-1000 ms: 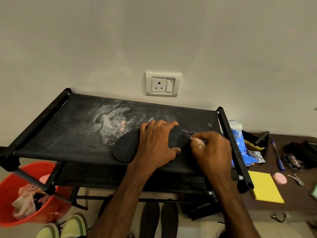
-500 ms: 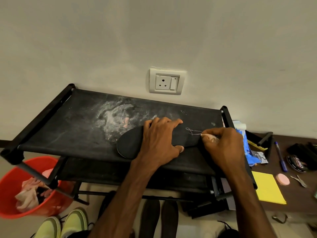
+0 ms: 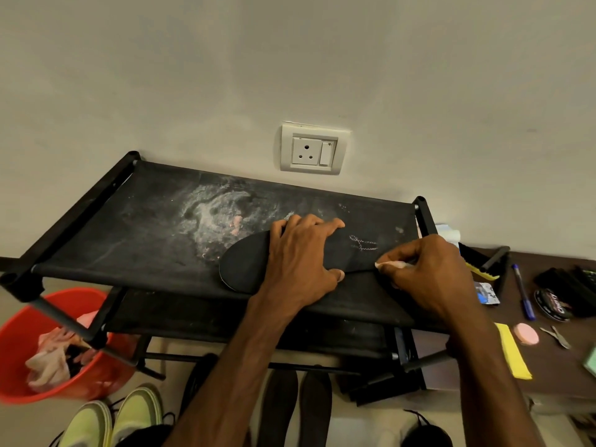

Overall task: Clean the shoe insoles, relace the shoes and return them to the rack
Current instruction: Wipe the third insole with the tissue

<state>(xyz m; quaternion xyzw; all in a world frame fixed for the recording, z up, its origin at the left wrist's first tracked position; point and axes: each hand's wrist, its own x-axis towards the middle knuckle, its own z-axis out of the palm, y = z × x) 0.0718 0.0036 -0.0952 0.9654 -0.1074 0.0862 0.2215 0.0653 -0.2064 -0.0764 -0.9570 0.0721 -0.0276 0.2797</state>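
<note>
Pressing down on a black insole (image 3: 245, 266), the left hand (image 3: 300, 253) lies across its middle with fingers (image 3: 322, 222) spread nearly straight and the thumb set against the near edge. It pins the piece flat rather than wrapping it.

Insole position: flat on the top shelf (image 3: 113, 240) of a black shoe rack, right of centre, rounded end toward the left. It sits just beside a white powdery smear (image 3: 216, 217) on the fabric.

The right hand (image 3: 432, 275) has its fingers curled in and pinches a small white wad (image 3: 392, 264) between thumb and fingertips (cloth or tissue, cannot tell). The wad touches the insole's near right edge. A pale scribbled mark (image 3: 362, 245) shows on the dark surface just beyond it.

Below the rack, on the floor: two more dark insoles (image 3: 280, 401) side by side, and a pair of yellow-green shoes (image 3: 109, 421) to their left.

A red bucket (image 3: 19, 333) stands at the rack's left end, with pale rags (image 3: 51, 359) bunched inside.

A white wall socket (image 3: 314, 148) is on the wall above the shelf.

On the brown tabletop (image 3: 548, 359) to the right lie a blue pen (image 3: 522, 291), a yellow pad (image 3: 512, 353), a pink round disc (image 3: 525, 333) and a black lettered tin (image 3: 553, 304).
</note>
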